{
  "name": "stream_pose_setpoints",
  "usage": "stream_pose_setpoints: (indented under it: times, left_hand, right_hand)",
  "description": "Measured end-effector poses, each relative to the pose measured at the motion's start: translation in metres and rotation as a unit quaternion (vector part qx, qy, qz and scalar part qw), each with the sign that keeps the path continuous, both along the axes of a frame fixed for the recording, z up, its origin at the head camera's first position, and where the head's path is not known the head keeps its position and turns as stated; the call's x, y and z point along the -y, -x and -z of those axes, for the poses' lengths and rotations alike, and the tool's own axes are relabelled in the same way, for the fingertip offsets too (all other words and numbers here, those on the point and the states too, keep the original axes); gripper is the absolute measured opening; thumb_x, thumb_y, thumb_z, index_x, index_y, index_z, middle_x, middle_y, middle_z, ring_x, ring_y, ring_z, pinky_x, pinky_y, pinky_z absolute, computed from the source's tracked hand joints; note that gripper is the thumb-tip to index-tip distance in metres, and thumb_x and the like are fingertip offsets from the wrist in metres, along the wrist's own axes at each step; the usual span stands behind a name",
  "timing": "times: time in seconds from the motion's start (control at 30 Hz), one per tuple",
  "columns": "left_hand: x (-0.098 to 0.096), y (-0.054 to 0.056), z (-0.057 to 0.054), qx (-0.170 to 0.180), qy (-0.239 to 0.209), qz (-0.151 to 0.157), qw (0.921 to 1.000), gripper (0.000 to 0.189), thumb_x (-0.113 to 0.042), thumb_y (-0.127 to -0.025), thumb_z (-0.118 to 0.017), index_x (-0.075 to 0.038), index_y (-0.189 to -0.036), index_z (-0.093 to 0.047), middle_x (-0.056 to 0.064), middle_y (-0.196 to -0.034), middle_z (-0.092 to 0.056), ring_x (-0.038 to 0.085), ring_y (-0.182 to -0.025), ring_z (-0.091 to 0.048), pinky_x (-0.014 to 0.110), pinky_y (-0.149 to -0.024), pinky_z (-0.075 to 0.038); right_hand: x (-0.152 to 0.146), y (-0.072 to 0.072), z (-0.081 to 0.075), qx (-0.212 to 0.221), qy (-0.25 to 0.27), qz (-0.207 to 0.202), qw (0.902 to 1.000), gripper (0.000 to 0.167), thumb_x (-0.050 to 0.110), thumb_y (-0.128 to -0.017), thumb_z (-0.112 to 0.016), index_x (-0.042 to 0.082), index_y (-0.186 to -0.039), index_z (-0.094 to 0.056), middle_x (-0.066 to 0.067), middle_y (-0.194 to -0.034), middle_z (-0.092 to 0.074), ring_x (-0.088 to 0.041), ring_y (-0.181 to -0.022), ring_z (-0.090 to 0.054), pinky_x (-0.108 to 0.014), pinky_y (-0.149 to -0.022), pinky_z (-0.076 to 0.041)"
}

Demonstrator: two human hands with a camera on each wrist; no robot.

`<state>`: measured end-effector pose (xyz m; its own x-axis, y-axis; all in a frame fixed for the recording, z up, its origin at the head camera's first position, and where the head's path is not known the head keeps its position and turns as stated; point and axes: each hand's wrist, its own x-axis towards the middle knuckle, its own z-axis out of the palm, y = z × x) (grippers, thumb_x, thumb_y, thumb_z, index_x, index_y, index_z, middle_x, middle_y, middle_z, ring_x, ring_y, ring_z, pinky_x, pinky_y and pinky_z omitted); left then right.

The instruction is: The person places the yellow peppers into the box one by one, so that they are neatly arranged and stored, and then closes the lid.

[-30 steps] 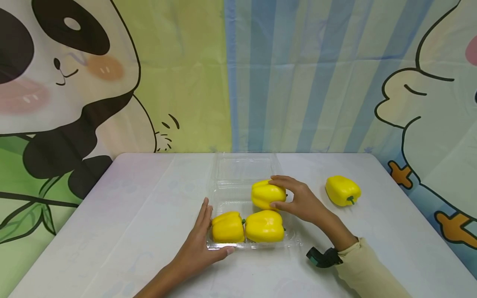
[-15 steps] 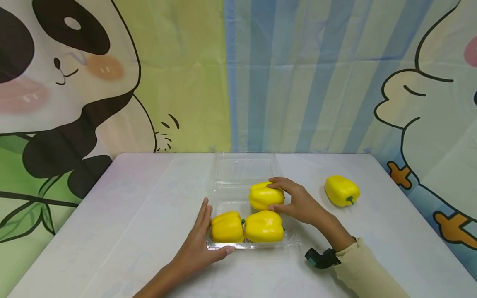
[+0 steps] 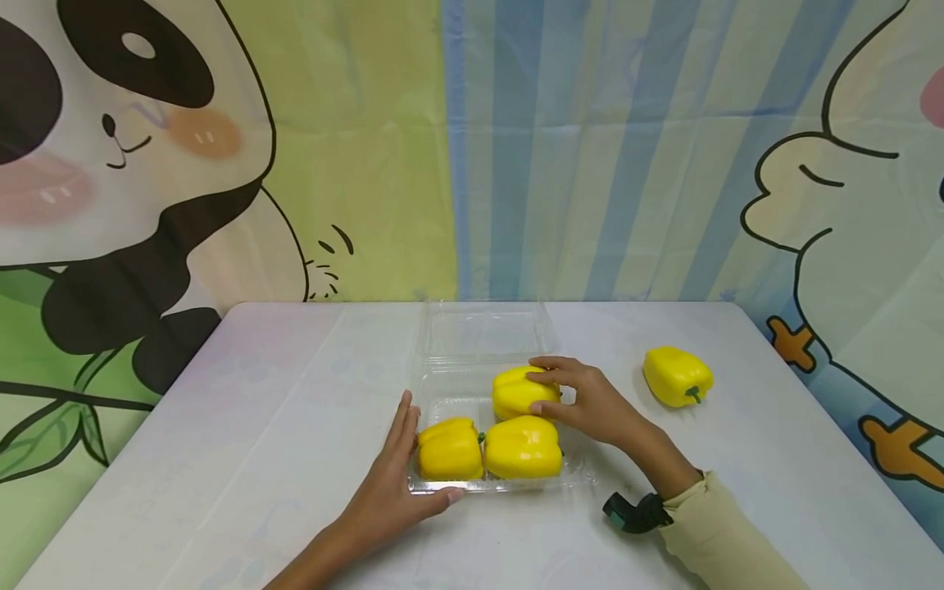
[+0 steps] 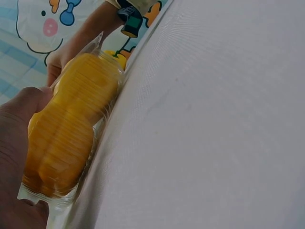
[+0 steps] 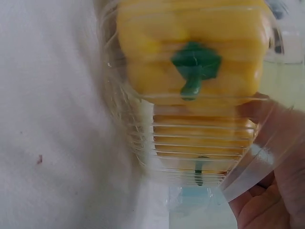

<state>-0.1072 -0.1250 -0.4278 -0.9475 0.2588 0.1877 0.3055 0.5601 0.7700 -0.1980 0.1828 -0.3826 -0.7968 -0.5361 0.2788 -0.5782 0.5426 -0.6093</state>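
In the head view, my right hand [image 3: 590, 401] holds a yellow bell pepper [image 3: 514, 393] with thumb and fingers in the back right of a clear plastic clamshell box [image 3: 450, 381]. Two more yellow bell peppers lie side by side along the box's front, one on the left [image 3: 450, 451] and one on the right [image 3: 522, 447]. My left hand [image 3: 391, 475] rests against the box's front left corner, fingers straight along its side and thumb at the front edge. Through the clear wall, the right wrist view shows a near pepper [image 5: 190, 28] and its green stem.
Another yellow bell pepper [image 3: 677, 377] lies on the white table [image 3: 221, 451], right of the box. The box's clear lid [image 3: 483, 332] is folded back toward the table's far edge. A printed cloth [image 3: 369, 147] hangs behind.
My right hand has moved the held pepper slightly left and down into the back of the box. The left hand and the other peppers have stayed in place.
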Motion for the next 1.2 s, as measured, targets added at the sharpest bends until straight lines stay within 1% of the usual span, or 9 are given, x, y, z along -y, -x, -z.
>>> stream_pose_setpoints:
  times: [0.17,0.27,0.47,0.6,0.67,0.83,1.0,1.13,1.2]
  left_hand:
    - [0.000,0.000,-0.001,0.005,-0.004,0.001,1.0000,0.124,-0.061,-0.070,-0.079,-0.020,-0.157,-0.002,0.000,-0.163,0.002,0.027,-0.143,-0.022,0.051,-0.108,-0.027]
    - [0.000,0.001,-0.001,0.007,-0.005,0.001,1.0000,0.124,-0.061,-0.069,-0.079,-0.023,-0.157,0.000,0.000,-0.163,0.002,0.028,-0.143,-0.023,0.052,-0.108,-0.027]
    - [-0.001,0.001,0.000,0.010,-0.006,0.003,0.9999,0.125,-0.061,-0.069,-0.079,-0.022,-0.157,0.000,0.000,-0.163,0.002,0.027,-0.143,-0.023,0.051,-0.109,-0.027]
    - [-0.001,0.001,0.001,0.010,-0.003,0.002,0.9999,0.124,-0.061,-0.070,-0.079,-0.018,-0.157,-0.002,0.000,-0.163,0.004,0.027,-0.143,-0.023,0.050,-0.108,-0.026]
    - [-0.001,0.001,0.001,0.008,0.001,0.002,1.0000,0.124,-0.061,-0.070,-0.079,-0.017,-0.157,-0.003,-0.001,-0.163,0.004,0.028,-0.143,-0.022,0.050,-0.108,-0.027]
    - [0.000,0.001,0.001,0.006,-0.001,0.002,1.0000,0.124,-0.061,-0.070,-0.079,-0.018,-0.157,-0.003,-0.002,-0.163,0.004,0.027,-0.143,-0.022,0.049,-0.108,-0.026]
    - [0.000,0.001,0.001,0.012,-0.005,0.002,0.9999,0.124,-0.060,-0.070,-0.080,-0.018,-0.157,-0.002,0.000,-0.163,0.003,0.027,-0.142,-0.024,0.049,-0.108,-0.026]
    - [0.000,0.001,0.000,0.016,-0.007,0.003,0.9998,0.124,-0.060,-0.070,-0.080,-0.016,-0.157,-0.003,-0.002,-0.163,0.005,0.026,-0.143,-0.024,0.047,-0.109,-0.026]
    - [0.000,0.001,0.000,0.017,-0.008,0.003,0.9998,0.124,-0.061,-0.069,-0.079,-0.018,-0.157,-0.002,-0.003,-0.163,0.005,0.025,-0.143,-0.024,0.047,-0.109,-0.026]
  right_hand:
    - [0.000,0.000,0.001,-0.009,-0.004,0.004,0.9999,0.047,0.023,-0.085,-0.077,0.004,-0.126,-0.066,-0.010,-0.139,-0.052,-0.033,-0.129,-0.046,-0.051,-0.101,-0.043]
    - [0.000,0.000,0.003,-0.024,-0.006,-0.001,0.9997,0.046,0.023,-0.085,-0.076,0.003,-0.125,-0.066,-0.011,-0.138,-0.053,-0.034,-0.127,-0.046,-0.051,-0.098,-0.045]
    - [-0.001,0.001,0.007,-0.044,0.001,-0.012,0.9990,0.035,0.018,-0.093,-0.068,0.001,-0.123,-0.067,-0.014,-0.135,-0.055,-0.035,-0.125,-0.048,-0.051,-0.096,-0.046]
    - [-0.001,0.001,0.008,-0.049,0.006,-0.011,0.9987,0.033,0.017,-0.093,-0.067,0.001,-0.122,-0.067,-0.014,-0.135,-0.055,-0.035,-0.124,-0.049,-0.050,-0.096,-0.046]
    - [0.000,0.001,0.009,-0.054,0.007,-0.009,0.9985,0.033,0.017,-0.092,-0.068,0.001,-0.121,-0.068,-0.014,-0.134,-0.055,-0.034,-0.122,-0.050,-0.047,-0.093,-0.049]
    - [0.001,0.001,0.011,-0.066,0.012,-0.003,0.9977,0.032,0.015,-0.090,-0.070,0.002,-0.120,-0.069,-0.013,-0.128,-0.055,-0.030,-0.114,-0.054,-0.041,-0.083,-0.054]
    - [0.000,0.002,0.012,-0.062,0.014,0.000,0.9980,0.032,0.018,-0.091,-0.070,0.004,-0.120,-0.069,-0.012,-0.127,-0.056,-0.030,-0.115,-0.055,-0.041,-0.087,-0.053]
    - [0.000,0.002,0.013,-0.062,0.018,0.002,0.9979,0.033,0.019,-0.090,-0.071,0.005,-0.121,-0.068,-0.010,-0.128,-0.057,-0.028,-0.117,-0.055,-0.042,-0.093,-0.050]
    - [0.000,0.003,0.013,-0.063,0.022,0.003,0.9978,0.034,0.019,-0.090,-0.071,0.005,-0.121,-0.068,-0.009,-0.128,-0.057,-0.027,-0.118,-0.054,-0.042,-0.096,-0.048]
